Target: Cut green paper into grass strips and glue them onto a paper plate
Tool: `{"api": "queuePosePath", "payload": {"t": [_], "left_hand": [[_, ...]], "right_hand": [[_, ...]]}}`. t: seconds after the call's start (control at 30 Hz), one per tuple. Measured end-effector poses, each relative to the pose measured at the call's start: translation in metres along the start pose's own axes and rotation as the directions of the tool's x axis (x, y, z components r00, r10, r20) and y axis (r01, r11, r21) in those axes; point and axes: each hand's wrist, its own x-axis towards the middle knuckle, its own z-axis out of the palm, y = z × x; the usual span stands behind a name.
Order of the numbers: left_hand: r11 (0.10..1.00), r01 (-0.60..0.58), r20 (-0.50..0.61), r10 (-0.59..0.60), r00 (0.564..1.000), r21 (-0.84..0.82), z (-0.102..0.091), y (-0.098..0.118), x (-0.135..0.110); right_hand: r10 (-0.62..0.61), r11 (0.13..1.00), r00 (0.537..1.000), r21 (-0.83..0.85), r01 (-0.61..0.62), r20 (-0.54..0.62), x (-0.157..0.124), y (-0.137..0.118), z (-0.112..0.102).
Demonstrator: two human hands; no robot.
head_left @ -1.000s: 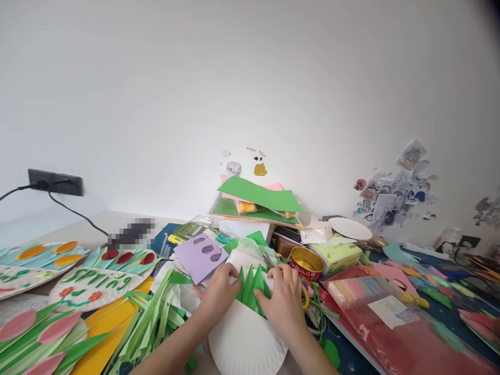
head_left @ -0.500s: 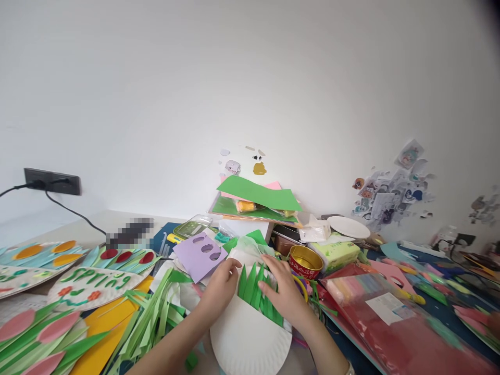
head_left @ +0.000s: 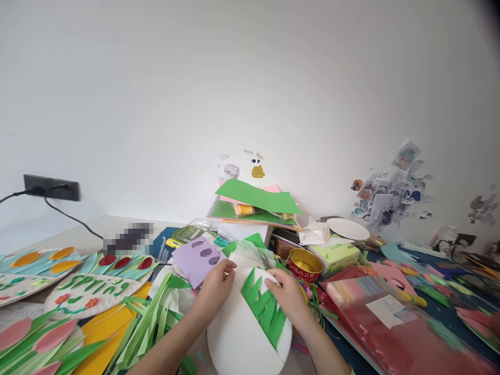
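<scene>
In front of me is a white paper plate [head_left: 238, 338] with a second half-plate layer across its front. Pointed green paper grass strips [head_left: 265, 312] stick out along the slanting edge of that layer. My right hand [head_left: 287, 294] grips the plate's upper right rim, thumb on the front face near the grass tips. At the upper left edge, my left hand [head_left: 219, 284] has its fingers closed together against the plate; their exact hold is partly hidden.
Light green paper strips [head_left: 152, 323] lie left, near a decorated "Spring" plate [head_left: 94, 294] and paper tulips [head_left: 54, 336]. Beyond the hands are purple paper with cut-out holes [head_left: 197, 260] and a red-and-gold tin [head_left: 305, 264]. A red plastic-wrapped pack [head_left: 390, 328] lies right.
The paper plate has turned clockwise, so its slanting edge and green strips tilt more steeply down to the right. My right hand has shifted from over the strips to the rim.
</scene>
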Motion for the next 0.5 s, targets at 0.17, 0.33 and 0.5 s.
{"api": "queuePosePath", "payload": {"t": [0.17,0.33,0.5], "left_hand": [[0.997,0.076,-0.025,-0.076,0.997,0.003,-0.007,-0.005,0.007],[0.988,0.089,0.006,-0.089,0.996,-0.122,-0.018,-0.006,0.01],[0.965,0.119,0.155,-0.083,0.984,-0.235,-0.027,0.002,0.006]], "right_hand": [[0.045,0.996,0.984,0.089,-0.03,-0.172,0.002,0.017,0.009],[0.026,0.968,0.999,0.252,-0.015,-0.04,0.001,0.019,0.013],[-0.237,0.964,0.971,-0.126,0.233,-0.017,-0.003,-0.005,-0.001]]}}
